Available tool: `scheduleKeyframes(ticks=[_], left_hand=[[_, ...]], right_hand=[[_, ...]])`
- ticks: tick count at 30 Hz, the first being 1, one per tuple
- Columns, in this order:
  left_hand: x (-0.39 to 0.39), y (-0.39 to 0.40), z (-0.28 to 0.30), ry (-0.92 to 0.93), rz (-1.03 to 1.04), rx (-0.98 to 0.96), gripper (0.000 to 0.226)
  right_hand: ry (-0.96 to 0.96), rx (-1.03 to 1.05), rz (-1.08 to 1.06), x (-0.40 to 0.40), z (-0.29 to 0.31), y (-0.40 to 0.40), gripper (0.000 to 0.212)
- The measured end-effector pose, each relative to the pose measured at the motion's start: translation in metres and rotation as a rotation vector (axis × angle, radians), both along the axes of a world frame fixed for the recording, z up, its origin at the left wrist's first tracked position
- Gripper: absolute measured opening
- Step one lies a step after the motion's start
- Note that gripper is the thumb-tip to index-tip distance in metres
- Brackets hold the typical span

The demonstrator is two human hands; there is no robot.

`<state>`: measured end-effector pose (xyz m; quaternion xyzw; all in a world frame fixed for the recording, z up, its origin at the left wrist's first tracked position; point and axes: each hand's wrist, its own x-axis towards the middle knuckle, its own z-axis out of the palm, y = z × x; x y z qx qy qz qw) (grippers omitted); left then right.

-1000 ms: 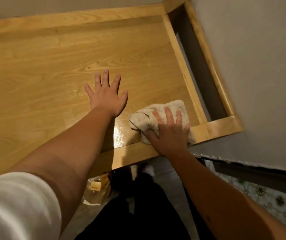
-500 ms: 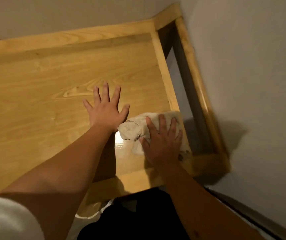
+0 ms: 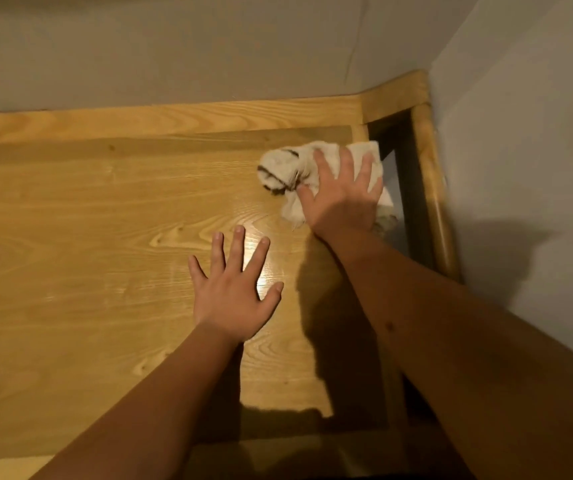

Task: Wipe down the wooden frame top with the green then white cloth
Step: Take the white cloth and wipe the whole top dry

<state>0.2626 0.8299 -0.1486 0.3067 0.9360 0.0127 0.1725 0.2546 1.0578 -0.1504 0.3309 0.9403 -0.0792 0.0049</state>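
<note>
Two hands are on the wooden frame top [image 3: 105,237], a pale grained panel with a raised rim along its far edge and a rounded rail down its right side. The right hand [image 3: 342,199] lies palm down on the white cloth [image 3: 288,168], fingers spread and fairly straight, pressing it against the wood rather than clutching it. That cloth is bunched, with dark smudges on its left folds, and sits at the far right of the panel, just beside the dark gap before the right rail. The left hand [image 3: 235,292] rests flat on the bare panel, fingers splayed, holding nothing, nearer and to the left of the cloth. Grey walls [image 3: 520,133] meet behind the far right corner.
</note>
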Motion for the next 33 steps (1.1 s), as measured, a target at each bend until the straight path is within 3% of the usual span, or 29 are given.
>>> scheduleKeyframes(ticks=[8, 16, 33], left_hand=[[0.0, -0.002, -0.006, 0.017, -0.005, 0.01, 0.075], [0.001, -0.002, -0.003, 0.013, -0.011, 0.011, 0.075], [0.0, -0.006, -0.006, 0.03, 0.001, 0.123, 0.069]], right_hand=[[-0.055, -0.031, 0.04, -0.088, -0.007, 0.052, 0.072], [-0.105, -0.042, 0.019, -0.082, -0.002, 0.046, 0.068], [-0.047, 0.007, 0.045, 0.156, 0.009, -0.116, 0.065]])
